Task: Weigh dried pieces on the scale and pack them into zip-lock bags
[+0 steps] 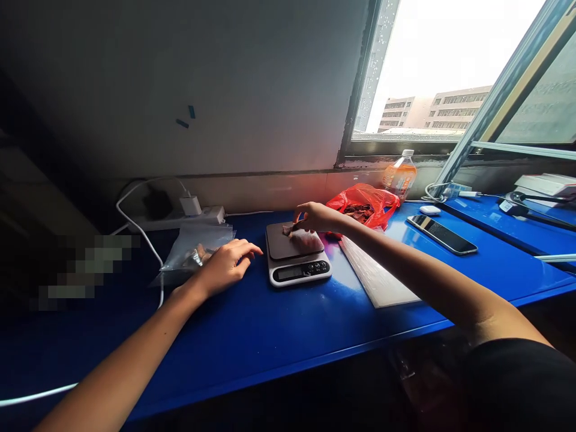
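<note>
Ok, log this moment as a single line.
right hand: fingers at small brownish piece, over scale | left hand: empty, beside scale | red bag: right of scale, dark pieces inside

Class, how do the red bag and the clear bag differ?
The red bag is strongly coloured; the clear bag is colourless.
The red bag sits behind and right of the scale, the clear bag left of it.
The red bag stands bunched up; the clear bag lies flatter.
Both hold brownish pieces.
</note>
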{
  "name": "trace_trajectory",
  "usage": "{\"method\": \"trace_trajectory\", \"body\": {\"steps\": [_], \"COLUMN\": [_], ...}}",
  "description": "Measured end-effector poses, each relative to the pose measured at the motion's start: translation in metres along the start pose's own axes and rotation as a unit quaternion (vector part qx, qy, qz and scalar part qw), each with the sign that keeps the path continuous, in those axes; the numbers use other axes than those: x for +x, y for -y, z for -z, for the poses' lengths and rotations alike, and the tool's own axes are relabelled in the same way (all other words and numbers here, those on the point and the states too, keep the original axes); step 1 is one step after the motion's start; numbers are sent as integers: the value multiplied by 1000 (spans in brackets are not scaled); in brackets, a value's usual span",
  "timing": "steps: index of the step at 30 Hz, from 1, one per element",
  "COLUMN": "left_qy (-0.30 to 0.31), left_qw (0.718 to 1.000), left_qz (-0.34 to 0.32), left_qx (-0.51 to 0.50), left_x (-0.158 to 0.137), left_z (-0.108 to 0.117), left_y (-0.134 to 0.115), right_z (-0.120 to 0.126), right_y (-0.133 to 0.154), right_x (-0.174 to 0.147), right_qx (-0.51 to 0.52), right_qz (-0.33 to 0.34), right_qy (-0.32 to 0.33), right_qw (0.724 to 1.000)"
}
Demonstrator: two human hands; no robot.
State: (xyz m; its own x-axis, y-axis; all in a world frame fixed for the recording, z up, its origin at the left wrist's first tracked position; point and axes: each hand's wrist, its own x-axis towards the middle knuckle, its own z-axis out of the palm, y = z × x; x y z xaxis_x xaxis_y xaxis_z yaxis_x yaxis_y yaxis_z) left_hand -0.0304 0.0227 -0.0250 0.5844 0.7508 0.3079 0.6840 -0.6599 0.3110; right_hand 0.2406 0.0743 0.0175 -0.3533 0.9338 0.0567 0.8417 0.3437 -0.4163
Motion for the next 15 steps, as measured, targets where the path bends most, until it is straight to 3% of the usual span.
{"method": "trace_trajectory", "body": {"steps": [6, 10, 13, 15], "left_qy": [-4, -12, -81, -138], "left_qw": [1000, 1000, 994, 974], "left_qz": [-4, -8, 30, 102], "left_qx": [7, 4, 69, 146], "left_x": [-1, 0, 1, 0], "left_z": [1, 1, 4, 9], "left_y": [-2, -2, 1, 7], "right_z": [21, 49, 63, 64], "right_y": [11, -17, -62, -91], "right_x": [-26, -61, -79, -81], "right_qx": [8, 39, 44, -20], "right_qz": [35, 75, -17, -81], "right_qy": [14, -164, -277, -265], "right_qw": [999, 983, 960, 961]}}
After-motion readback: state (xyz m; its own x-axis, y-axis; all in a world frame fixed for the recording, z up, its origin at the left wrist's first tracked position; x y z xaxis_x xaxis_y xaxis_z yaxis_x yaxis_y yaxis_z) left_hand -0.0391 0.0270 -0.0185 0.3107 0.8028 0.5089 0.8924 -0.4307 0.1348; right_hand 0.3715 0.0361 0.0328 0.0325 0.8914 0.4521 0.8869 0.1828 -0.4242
